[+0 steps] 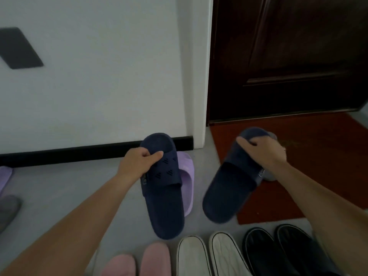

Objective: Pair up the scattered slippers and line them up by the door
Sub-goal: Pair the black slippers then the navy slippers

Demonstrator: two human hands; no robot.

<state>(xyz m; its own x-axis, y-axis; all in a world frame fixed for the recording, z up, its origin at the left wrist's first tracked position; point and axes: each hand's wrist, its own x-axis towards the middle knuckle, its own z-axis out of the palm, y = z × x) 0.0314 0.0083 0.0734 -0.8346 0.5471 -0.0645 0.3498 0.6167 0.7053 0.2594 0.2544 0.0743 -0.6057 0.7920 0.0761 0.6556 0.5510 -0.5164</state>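
Above the grey floor [59,186], short of the dark door [288,56], I see my left hand [139,162] grasping the left navy slipper [163,196] by its strap, heel hanging toward me, in front of a lilac slipper [188,176] that lies near the wall. My right hand [262,150] grips the toe end of the right navy slipper [229,188], held tilted over the left edge of the red mat [298,156]. Along the near edge stand 3 pairs in a row: the pink pair [139,259] left, the white pair [209,255] between, the black pair [278,250] right.

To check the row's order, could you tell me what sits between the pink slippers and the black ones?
The head view shows the white slippers lying between them.
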